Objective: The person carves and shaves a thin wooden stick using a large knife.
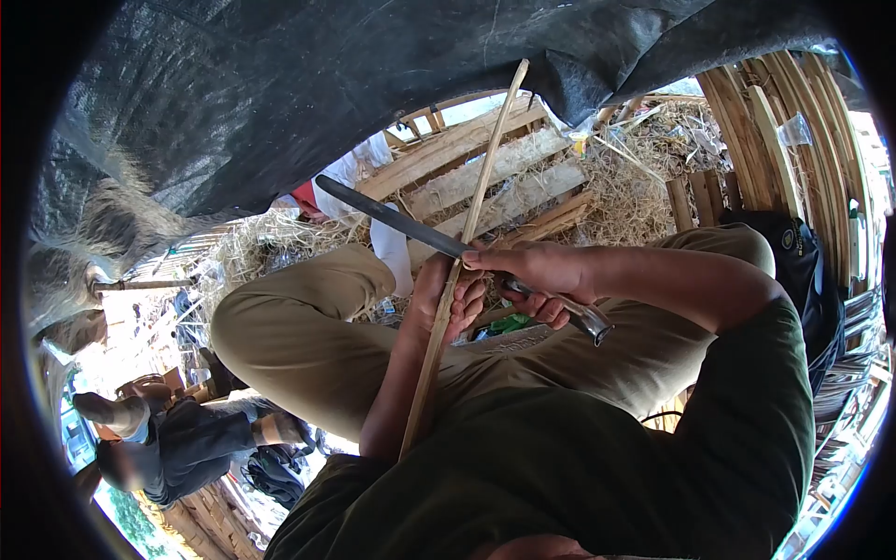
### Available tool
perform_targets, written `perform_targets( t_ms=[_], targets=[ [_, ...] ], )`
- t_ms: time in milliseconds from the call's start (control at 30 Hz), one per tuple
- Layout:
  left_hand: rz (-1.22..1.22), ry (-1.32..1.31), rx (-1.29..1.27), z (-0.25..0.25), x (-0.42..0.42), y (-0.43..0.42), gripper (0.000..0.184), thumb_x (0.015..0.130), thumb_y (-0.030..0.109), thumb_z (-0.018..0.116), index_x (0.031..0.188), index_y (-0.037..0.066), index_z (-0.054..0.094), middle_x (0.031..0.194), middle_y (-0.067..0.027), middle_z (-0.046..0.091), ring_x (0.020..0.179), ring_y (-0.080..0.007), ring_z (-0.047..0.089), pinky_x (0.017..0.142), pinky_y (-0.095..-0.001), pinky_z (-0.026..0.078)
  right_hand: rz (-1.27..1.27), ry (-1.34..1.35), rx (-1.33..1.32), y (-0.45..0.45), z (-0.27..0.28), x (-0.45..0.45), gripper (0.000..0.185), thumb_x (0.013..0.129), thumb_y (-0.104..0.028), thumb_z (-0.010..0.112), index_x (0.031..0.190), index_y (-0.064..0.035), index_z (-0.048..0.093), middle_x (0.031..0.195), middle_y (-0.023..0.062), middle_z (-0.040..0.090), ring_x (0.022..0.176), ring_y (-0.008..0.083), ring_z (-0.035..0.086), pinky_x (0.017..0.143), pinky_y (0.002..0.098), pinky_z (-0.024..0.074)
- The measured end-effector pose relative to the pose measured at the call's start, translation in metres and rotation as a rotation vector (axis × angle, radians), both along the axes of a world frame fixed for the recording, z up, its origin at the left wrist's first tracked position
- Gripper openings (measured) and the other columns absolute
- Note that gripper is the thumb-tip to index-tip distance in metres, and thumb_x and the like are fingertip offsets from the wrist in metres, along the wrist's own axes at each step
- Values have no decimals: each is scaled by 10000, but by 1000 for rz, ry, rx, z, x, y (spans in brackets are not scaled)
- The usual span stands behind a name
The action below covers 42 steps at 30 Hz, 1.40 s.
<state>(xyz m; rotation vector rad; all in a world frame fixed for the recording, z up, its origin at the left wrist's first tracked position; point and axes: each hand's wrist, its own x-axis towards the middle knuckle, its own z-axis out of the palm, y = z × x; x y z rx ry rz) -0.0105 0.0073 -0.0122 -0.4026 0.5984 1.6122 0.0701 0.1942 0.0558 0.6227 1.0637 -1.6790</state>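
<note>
A long, thin wooden strip (492, 159) runs from near my chest up past my knees. My left hand (453, 297) is wrapped round its middle, fingers closed. In my right hand (541, 278) is a large knife (385, 214), its dark blade pointing to the upper left and its metal handle end showing below my fingers. The blade crosses the strip just above my left hand, and my right thumb rests near that crossing.
Wooden planks (523, 168) and straw (635, 168) lie in front of my crossed legs. Dark sheeting (280, 84) hangs overhead. Upright boards (747, 140) and a black bag (793, 271) stand at the right. Another person (191, 439) is at the lower left.
</note>
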Motion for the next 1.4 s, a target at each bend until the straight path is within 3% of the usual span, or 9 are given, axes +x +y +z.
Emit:
perform_targets(
  t_ms=[167, 667, 900, 1000, 1133, 1167, 1267, 1333, 1400],
  targets=[
    [14, 77, -83, 15, 2, 7, 384, 1069, 365, 409, 839, 110, 582, 458, 12, 453, 292, -115, 412, 277, -239, 320, -18, -63, -46, -2, 3, 5, 713, 843, -830, 458, 672, -139, 421, 529, -66, 304, 401, 51, 307, 382, 266, 268],
    [-74, 241, -121, -16, 4, 3, 222, 1045, 281, 417, 900, 160, 534, 499, 81, 400, 343, -61, 351, 314, -227, 288, -178, 224, -101, 13, 71, 19, 699, 924, -756, 430, 617, -129, 401, 486, -47, 337, 348, 45, 325, 307, 237, 277],
    [-144, 156, -22, -18, 6, 3, 213, 1065, 246, 389, 938, 141, 525, 494, 57, 417, 332, -79, 381, 303, -240, 315, -135, 598, 711, 58, 47, 24, 660, 872, -667, 638, 571, -109, 454, 451, -31, 438, 349, 81, 444, 324, 252, 354],
    [-100, 131, 140, -25, 8, -3, 149, 1045, 194, 417, 1074, 80, 508, 563, 24, 512, 404, -96, 519, 354, -223, 419, 30, 670, 878, 73, 26, 24, 623, 819, -602, 742, 602, -56, 536, 486, 12, 538, 373, 104, 518, 361, 272, 419],
    [-142, 136, 76, -20, 12, -6, 174, 1040, 208, 422, 1066, 69, 524, 560, 15, 501, 402, -98, 504, 351, -226, 415, 85, 855, 1089, 82, 4, 18, 559, 778, -504, 818, 755, 23, 632, 581, 81, 635, 456, 129, 605, 439, 344, 502],
    [-132, 130, 73, -16, 13, -7, 182, 1041, 210, 415, 1057, 67, 527, 557, 14, 497, 397, -100, 494, 347, -230, 410, 122, 750, 1048, 85, 2, 17, 674, 847, -591, 712, 994, 63, 647, 618, 93, 631, 487, 140, 612, 473, 346, 515],
    [-95, 112, 75, -11, 16, -11, 215, 1041, 213, 399, 1055, 48, 536, 563, 4, 491, 394, -109, 475, 345, -241, 405, 7, 569, 976, 72, 38, 17, 745, 921, -680, 538, 1007, 53, 639, 590, 68, 576, 469, 147, 579, 474, 342, 503],
    [-67, 103, 85, -12, 17, -14, 244, 1039, 210, 392, 1083, 23, 543, 585, -11, 490, 411, -116, 474, 356, -246, 413, -30, 580, 952, 66, 20, 13, 843, 955, -710, 378, 788, 66, 661, 551, 123, 570, 506, 223, 639, 522, 372, 535],
    [-32, 131, 56, -10, 21, -12, 228, 1021, 188, 429, 1079, 11, 561, 582, -2, 457, 430, -109, 452, 370, -239, 395, -6, 597, 893, 59, 12, 16, 860, 940, -730, 395, 785, 74, 660, 588, 137, 592, 544, 232, 651, 550, 397, 537]
  ],
)
